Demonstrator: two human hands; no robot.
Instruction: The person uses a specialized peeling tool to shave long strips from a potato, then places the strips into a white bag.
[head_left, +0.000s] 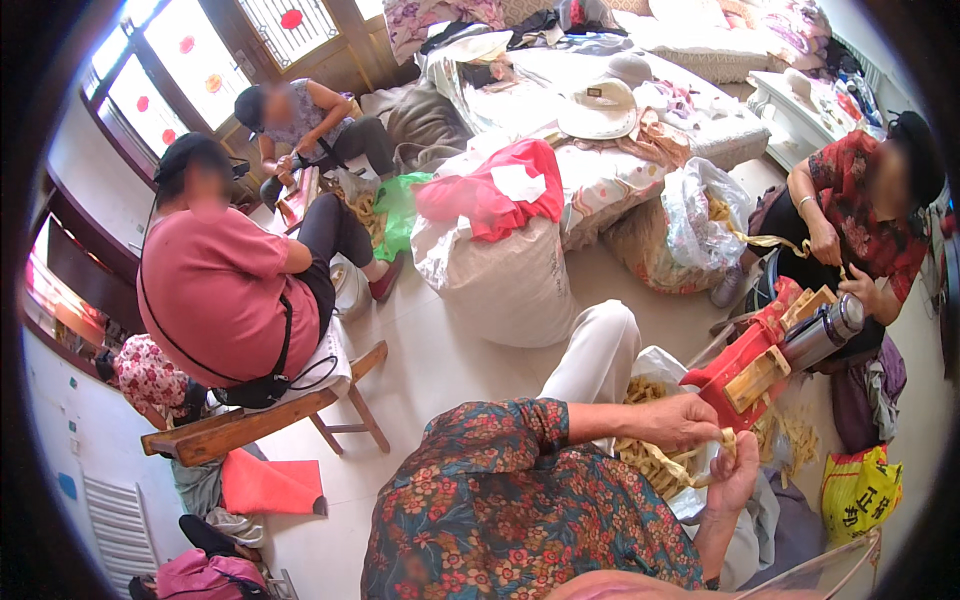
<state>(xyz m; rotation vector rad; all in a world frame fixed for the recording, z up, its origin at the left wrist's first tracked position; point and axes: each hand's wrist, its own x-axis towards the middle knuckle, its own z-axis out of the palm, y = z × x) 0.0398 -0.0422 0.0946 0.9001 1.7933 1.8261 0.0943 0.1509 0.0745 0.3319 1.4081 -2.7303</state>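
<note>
My left hand (681, 420) reaches in from the left and pinches a pale yellow flat strip (670, 465) near its upper end. My right hand (731, 466) grips the same strip where it bends into a small loop between the two hands. A tail of the strip hangs below, across the front of my floral shirt. Beneath my hands an open white plastic bag (686, 504) holds many small yellow folded pieces (646, 454). Just beyond them stands a bench covered in red cloth (739, 367), with wooden blocks (756, 379) on it.
A steel thermos flask (823, 332) lies along the red-covered bench. More yellow pieces (796, 442) lie at right, near a yellow printed bag (861, 491). Across from me a person (862, 217) handles a strip. A large white sack (502, 292) and a wooden bench (255, 420) stand further off.
</note>
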